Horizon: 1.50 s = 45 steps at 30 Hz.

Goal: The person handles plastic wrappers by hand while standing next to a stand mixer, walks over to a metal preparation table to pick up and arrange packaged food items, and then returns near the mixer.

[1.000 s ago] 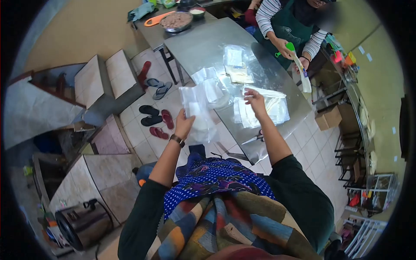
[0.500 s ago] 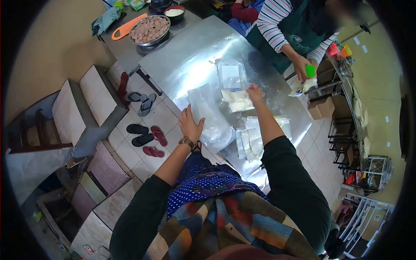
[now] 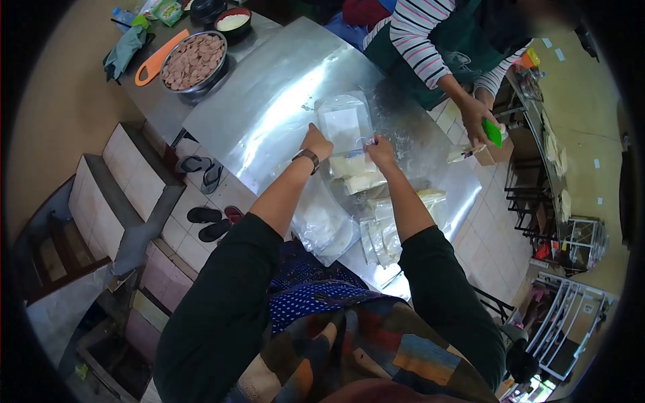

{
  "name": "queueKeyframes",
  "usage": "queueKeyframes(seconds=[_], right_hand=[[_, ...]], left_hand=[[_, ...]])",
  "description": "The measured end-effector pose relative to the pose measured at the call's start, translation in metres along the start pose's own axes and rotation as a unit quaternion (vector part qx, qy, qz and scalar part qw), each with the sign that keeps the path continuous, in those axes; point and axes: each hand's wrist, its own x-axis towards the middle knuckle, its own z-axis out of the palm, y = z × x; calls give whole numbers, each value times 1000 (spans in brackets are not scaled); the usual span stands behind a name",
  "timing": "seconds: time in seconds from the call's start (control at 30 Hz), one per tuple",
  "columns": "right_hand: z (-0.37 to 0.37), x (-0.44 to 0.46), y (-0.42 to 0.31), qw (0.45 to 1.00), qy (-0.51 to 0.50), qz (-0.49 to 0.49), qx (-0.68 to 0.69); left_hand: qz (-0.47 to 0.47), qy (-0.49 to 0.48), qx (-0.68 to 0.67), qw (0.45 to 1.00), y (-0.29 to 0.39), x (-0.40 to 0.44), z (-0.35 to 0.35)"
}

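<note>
My left hand [image 3: 316,142], with a watch on its wrist, is over the metal table [image 3: 269,101] at the left edge of a clear plastic packet with a white label [image 3: 343,123]. Its fingers are drawn together, and what they hold is too small to make out. My right hand [image 3: 380,151] pinches the lower right corner of the same packet. Just below both hands lie pale filled packets [image 3: 356,173]. A translucent plastic bag [image 3: 318,218] rests at the table's near edge. More pale packets [image 3: 386,232] lie right of it.
A bowl of brown pieces [image 3: 194,62], an orange tool [image 3: 158,59] and a small bowl of white contents [image 3: 233,21] stand at the back left. Across the table a person in striped sleeves [image 3: 420,40] holds a green object [image 3: 492,132]. Slippers [image 3: 211,225] lie on the floor.
My left hand has moved up and right from the translucent bag to the labelled packet. My right hand has moved slightly left and down. The view has shifted, and the co-worker's hands are lower.
</note>
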Motion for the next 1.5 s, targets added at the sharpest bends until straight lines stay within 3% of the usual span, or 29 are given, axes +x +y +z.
queueKeyframes(seconds=[0.13,0.2,0.33,0.4,0.43,0.47,0.53,0.57,0.63,0.67,0.73,0.77,0.83,0.87,0.93,0.97,1.0,1.07,1.13,1.17,1.2,1.23,1.27,1.33,1.37,1.4,1.47,1.5], right_hand=[[-13,-6,-4,996,-2,-47,75],[-34,-12,-18,934,-137,101,315],[-66,-13,-29,916,-166,86,356],[-92,-27,-51,878,-186,61,437],[-105,-36,-63,863,-198,56,461],[-112,-44,-73,863,-202,48,461],[-124,-62,-86,829,-260,-16,495],[-129,-71,-93,827,-267,-25,494],[-132,-92,-104,901,-286,-109,308],[-128,-101,-109,897,-296,-120,306],[-118,-122,-123,889,-297,-308,162],[-113,-139,-128,882,-308,-319,160],[-116,-186,-150,842,-280,-455,75],[-121,-213,-160,832,-288,-469,73],[-134,-270,-172,802,-260,-531,-78],[-138,-290,-176,789,-291,-538,-59],[-139,-306,-180,775,-304,-551,-61],[-140,-335,-188,683,-375,-627,-9],[-149,-376,-206,632,-446,-634,5],[-152,-400,-215,604,-482,-635,-21],[-153,-426,-223,574,-517,-634,-49],[-152,-456,-230,546,-537,-639,-67],[-146,-484,-232,518,-552,-648,-77],[-132,-540,-235,370,-583,-712,-130],[-130,-575,-231,352,-528,-745,-208],[-122,-602,-222,295,-473,-809,-185],[-113,-660,-207,197,-392,-871,-224],[-107,-686,-195,166,-396,-875,-223]], left_hand=[[-55,-46,-40,997,-6,18,1],[39,-5,17,999,-2,16,-4],[84,29,-6,996,39,-17,-36],[176,64,-100,977,53,-39,-51],[154,-2,-197,968,54,-46,-56],[156,7,-197,968,51,-56,-60],[45,-145,-381,912,47,-95,-69],[55,-148,-379,912,39,-110,-70],[39,-133,-398,907,31,-158,-73],[19,-129,-417,900,26,-184,-74],[6,-91,-434,896,9,-230,-65],[11,-97,-522,848,-5,-250,-57],[18,-100,-644,758,-23,-300,-47],[25,-82,-649,756,-30,-327,-43],[150,-135,-706,679,-48,-383,-34],[190,-160,-720,648,-57,-413,-27],[195,-138,-725,646,-64,-441,-17],[294,-130,-692,646,-81,-497,3],[315,-85,-707,628,-81,-553,16],[249,72,-495,829,-68,-585,17],[136,218,-234,938,-65,-613,22],[311,168,-529,771,-98,-615,50],[307,201,-534,762,-105,-632,57],[288,67,-769,567,-118,-660,62],[283,-8,-851,442,-125,-676,66],[298,20,-852,429,-128,-696,70],[305,14,-897,319,-132,-736,82],[308,23,-890,336,-146,-751,97]])
